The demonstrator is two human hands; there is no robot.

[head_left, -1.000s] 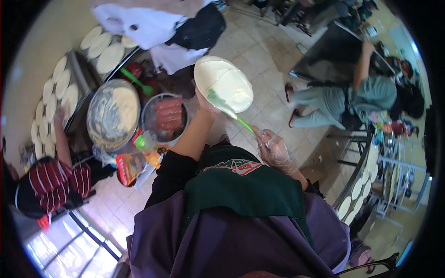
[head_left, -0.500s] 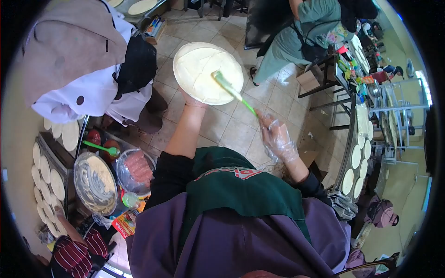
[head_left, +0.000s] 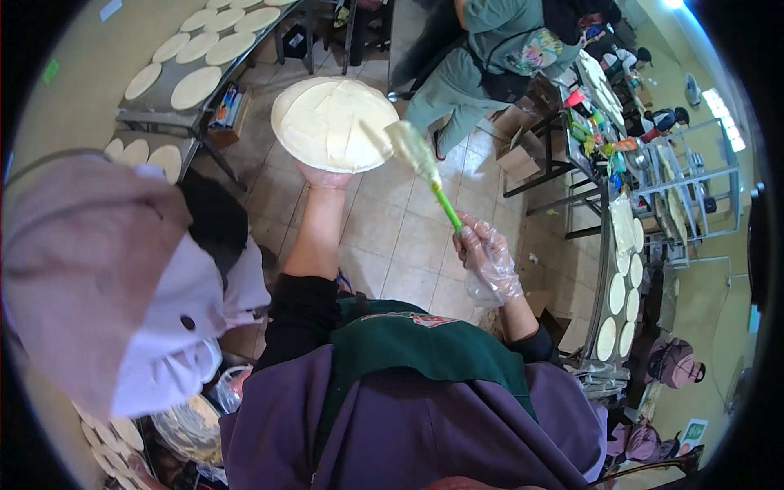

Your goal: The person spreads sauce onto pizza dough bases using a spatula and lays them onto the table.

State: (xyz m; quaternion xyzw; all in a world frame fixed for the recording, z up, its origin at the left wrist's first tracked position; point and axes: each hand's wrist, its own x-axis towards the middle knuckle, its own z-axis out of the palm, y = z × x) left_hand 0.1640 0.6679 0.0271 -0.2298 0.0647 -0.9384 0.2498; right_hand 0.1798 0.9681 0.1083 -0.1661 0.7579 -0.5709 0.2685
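My left hand (head_left: pixel 325 176) supports a round pale base (head_left: pixel 333 122) from below, with a smooth cream-coloured spread over its top. In a clear plastic glove, my right hand (head_left: pixel 487 260) grips the green handle of a spatula (head_left: pixel 445 204). Its blade (head_left: pixel 412 149) is coated in cream and held just right of the base's edge, seemingly apart from it. The fingers under the base are mostly hidden.
A table with round bases (head_left: pixel 196 47) stands at upper left, another (head_left: pixel 616 302) at right. A person in light clothing (head_left: pixel 139 278) is close on the left; a person in green (head_left: pixel 498 49) stands ahead. A mixing bowl (head_left: pixel 189 425) sits at lower left.
The view has turned, bringing the left-hand tables into sight. The spatula has lifted from the spread and moved right of the base. The person in light clothing now appears nearer and lower.
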